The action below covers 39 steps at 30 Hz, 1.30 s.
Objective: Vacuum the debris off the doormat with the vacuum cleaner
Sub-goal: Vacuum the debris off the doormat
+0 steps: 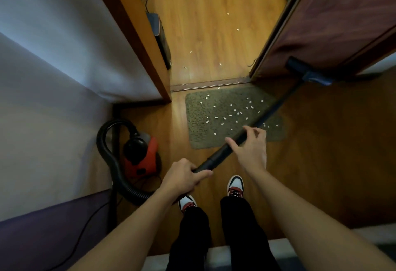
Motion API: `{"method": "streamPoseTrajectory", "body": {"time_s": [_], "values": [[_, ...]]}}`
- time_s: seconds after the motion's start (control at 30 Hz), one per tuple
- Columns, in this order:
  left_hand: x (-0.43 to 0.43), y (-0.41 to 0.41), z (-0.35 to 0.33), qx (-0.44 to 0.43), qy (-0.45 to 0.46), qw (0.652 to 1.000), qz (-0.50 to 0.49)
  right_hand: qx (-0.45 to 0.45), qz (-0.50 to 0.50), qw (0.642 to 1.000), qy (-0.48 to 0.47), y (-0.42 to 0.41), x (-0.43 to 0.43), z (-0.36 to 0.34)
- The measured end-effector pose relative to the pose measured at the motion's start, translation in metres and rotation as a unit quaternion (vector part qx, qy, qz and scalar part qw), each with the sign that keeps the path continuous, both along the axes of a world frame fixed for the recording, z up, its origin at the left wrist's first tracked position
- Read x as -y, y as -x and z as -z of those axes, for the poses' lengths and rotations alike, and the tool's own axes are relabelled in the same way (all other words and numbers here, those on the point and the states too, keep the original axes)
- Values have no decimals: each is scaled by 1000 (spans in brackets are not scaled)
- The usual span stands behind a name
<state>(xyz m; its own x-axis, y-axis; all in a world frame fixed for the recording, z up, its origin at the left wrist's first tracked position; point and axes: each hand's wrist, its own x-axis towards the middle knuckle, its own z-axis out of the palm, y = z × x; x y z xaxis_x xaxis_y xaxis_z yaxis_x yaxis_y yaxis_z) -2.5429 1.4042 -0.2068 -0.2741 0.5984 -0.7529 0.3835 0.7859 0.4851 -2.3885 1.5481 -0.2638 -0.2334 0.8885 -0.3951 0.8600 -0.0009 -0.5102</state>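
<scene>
Your left hand (pixel 184 177) is clamped around the near end of the black wand (pixel 267 112); your right hand (pixel 250 148) lies over it farther along, fingers loose and apart. The wand crosses the right side of the doormat (pixel 197 125), which is strewn with white debris (pixel 235 112). The nozzle (pixel 308 71) is past the doormat's far right corner by the door (pixel 334 20), and the red vacuum cleaner (pixel 141 157) stands on the floor to the left.

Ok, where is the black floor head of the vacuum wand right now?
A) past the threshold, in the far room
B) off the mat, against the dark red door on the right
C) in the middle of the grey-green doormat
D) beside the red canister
B: the black floor head sits at the foot of the dark red door, beyond the grey-green doormat strewn with white scraps.
</scene>
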Motion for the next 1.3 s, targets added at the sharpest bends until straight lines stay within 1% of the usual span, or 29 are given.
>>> {"method": "streamPoseTrajectory", "body": {"time_s": [0.07,0.1,0.17,0.2,0.23,0.3,0.37,0.43,0.53,0.63,0.7,0.8,0.93,1.03,1.13,1.3], "values": [[10,2,2,4,-2,1000,-24,-35,134,988,72,18,6,5],[15,2,4,9,-5,999,-37,-70,195,971,123,26,8,13],[26,-1,11,22,-6,998,-65,-176,293,915,216,39,17,32],[32,-4,16,27,-3,997,-75,-220,320,890,240,42,22,43],[38,-8,23,28,0,996,-82,-259,341,870,243,44,28,56],[48,-16,42,15,4,996,-87,-310,371,843,236,48,38,81],[54,-23,68,14,21,996,-89,-339,384,825,240,50,47,109],[56,-28,102,54,32,992,-107,-351,382,819,246,49,57,143],[59,-38,163,140,4,977,-160,-350,357,830,247,46,76,194],[72,-53,218,174,-22,970,-169,-365,321,838,248,42,99,237],[90,-64,243,183,-40,966,-179,-374,294,842,254,39,118,258],[125,-80,253,177,-60,960,-209,-377,257,851,261,35,148,275],[165,-85,248,146,-69,964,-209,-383,241,850,270,36,186,280],[186,-85,241,124,-60,968,-208,-387,235,841,296,36,210,279],[194,-85,239,109,-52,967,-223,-380,223,838,323,42,219,282],[192,-82,251,113,-39,961,-248,-360,204,836,360,48,219,292]]}}
